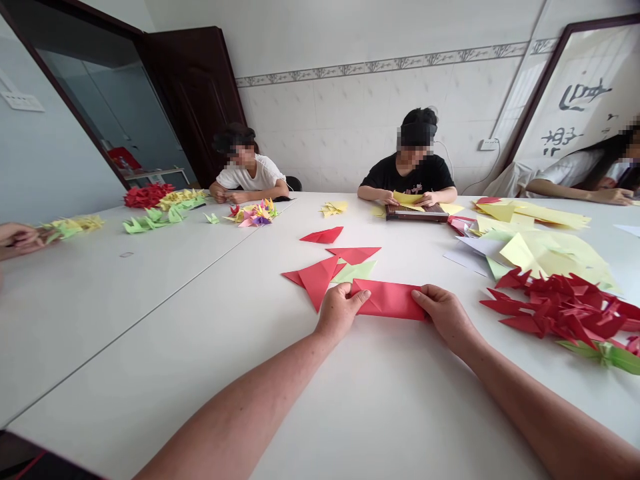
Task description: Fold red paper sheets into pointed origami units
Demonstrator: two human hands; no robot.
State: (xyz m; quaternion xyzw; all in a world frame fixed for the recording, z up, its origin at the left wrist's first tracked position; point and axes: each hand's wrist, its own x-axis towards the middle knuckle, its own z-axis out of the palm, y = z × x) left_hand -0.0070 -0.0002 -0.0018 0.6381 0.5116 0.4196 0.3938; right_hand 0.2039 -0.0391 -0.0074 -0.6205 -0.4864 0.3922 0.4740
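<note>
Both hands' (450,317) fingers (363,298) pinch red paper (393,301) over a white table (380,400), wall (320,123) apparently tiled.

Soft, even light brightens the desk (400,407), with faint shadows beneath the hands (341,310); the doorway (95,80) looks dim to me, and straight lines slant toward the wide view's edges.

Location: shared paper-craft room.
We identify it by the joined white table (125,287), seated co-workers (425,170), red folded-paper pile (570,310) and framed calligraphy (580,100).
</note>
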